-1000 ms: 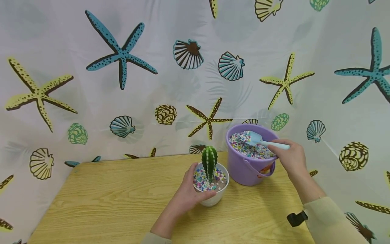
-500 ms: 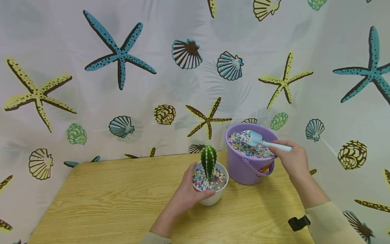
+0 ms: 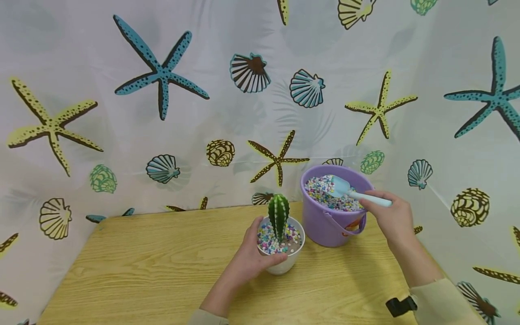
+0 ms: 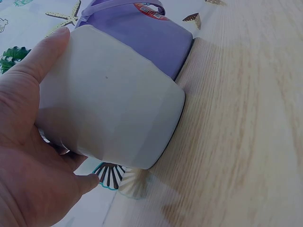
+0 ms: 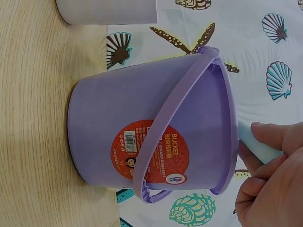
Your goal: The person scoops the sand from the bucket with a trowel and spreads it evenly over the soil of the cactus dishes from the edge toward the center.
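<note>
In the head view my left hand (image 3: 253,256) grips a white pot (image 3: 280,267) from its left side, thumb across the front and fingers behind. A green cactus (image 3: 278,216) stands upright in it among colourful pebbles (image 3: 268,239), with a bare brownish patch at the front right. To the right is a purple bucket (image 3: 327,228) of similar pebbles (image 3: 321,196). My right hand (image 3: 392,216) holds the handle of a light blue toy shovel (image 3: 340,186), whose blade lies at the pebbles' surface inside the bucket. The left wrist view shows the pot's wall (image 4: 113,94) against my palm.
Pot and bucket stand close together on a wooden table (image 3: 162,262). Behind them hangs a white curtain (image 3: 227,113) printed with starfish and shells. The bucket's handle (image 5: 163,123) hangs down in front of a red label (image 5: 156,151).
My right hand has shifted slightly right and down, drawing the shovel's handle with it. The blade remains in the bucket. My left hand and the pot stay in place.
</note>
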Motion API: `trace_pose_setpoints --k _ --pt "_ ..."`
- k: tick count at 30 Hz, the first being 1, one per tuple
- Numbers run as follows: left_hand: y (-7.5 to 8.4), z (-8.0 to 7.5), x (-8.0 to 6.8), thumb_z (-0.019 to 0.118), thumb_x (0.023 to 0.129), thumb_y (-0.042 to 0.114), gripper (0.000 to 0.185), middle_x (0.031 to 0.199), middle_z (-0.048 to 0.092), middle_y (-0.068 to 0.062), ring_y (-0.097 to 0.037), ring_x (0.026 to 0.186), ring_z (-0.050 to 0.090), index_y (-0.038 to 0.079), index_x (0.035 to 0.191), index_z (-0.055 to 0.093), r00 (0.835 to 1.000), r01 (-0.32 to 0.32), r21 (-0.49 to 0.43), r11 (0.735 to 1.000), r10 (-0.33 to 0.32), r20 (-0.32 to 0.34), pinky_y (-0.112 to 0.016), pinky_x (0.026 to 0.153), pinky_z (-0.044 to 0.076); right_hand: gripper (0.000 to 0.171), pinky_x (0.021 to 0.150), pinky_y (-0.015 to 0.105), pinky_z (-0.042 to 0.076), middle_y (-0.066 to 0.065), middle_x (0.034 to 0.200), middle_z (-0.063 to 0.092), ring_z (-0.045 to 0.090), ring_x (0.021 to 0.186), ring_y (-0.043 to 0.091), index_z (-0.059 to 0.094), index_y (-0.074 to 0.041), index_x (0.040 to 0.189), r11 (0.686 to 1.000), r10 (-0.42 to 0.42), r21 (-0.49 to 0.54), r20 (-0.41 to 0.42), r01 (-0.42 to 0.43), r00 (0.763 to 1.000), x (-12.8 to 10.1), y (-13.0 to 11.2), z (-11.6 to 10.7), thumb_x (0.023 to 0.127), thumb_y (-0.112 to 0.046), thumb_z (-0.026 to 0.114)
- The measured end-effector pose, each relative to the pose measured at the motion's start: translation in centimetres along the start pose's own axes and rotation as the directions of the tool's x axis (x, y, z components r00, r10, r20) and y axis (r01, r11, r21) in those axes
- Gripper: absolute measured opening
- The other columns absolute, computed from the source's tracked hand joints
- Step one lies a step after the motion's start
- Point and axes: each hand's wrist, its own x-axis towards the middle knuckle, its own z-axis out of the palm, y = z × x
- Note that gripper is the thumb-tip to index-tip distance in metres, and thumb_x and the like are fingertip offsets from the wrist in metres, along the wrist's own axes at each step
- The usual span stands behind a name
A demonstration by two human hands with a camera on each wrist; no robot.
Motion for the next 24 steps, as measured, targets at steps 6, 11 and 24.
trace_pose_setpoints --k 6,11,24 --pt "0.1 0.0 0.0 0.099 0.084 0.041 0.123 0.174 0.028 -0.022 -0.045 0.157 0.036 0.019 0.176 0.02 1.0 -0.002 0.001 1.0 0.002 -0.003 -0.068 0.126 0.031 0.054 0.095 0.038 0.045 0.01 0.147 0.063 0.053 0.119 0.022 0.074 -0.005 0.138 1.0 -0.012 0.002 0.005 0.012 1.0 -0.5 -0.1 -0.1 0.099 -0.04 0.086" --pt "0.1 0.0 -0.1 0.099 0.084 0.042 0.124 0.175 0.027 -0.022 -0.046 0.158 0.035 0.019 0.177 0.019 1.0 0.007 0.002 1.0 -0.007 -0.002 -0.068 0.126 0.031 0.054 0.097 0.038 0.045 0.01 0.151 0.062 0.053 0.124 0.023 0.074 -0.005 0.139 1.0 -0.013 0.004 0.004 0.013 1.0 -0.9 -0.1 -0.3 0.099 -0.04 0.086" --pt "0.1 0.1 0.0 0.099 0.084 0.042 0.124 0.175 0.027 -0.023 -0.046 0.157 0.035 0.019 0.176 0.019 1.0 0.009 -0.003 1.0 -0.009 0.0 -0.068 0.126 0.031 0.054 0.096 0.038 0.046 0.01 0.148 0.063 0.053 0.121 0.021 0.074 -0.005 0.138 1.0 -0.021 -0.004 -0.003 0.021 1.0 -1.7 -0.2 -0.5 0.099 -0.041 0.086"
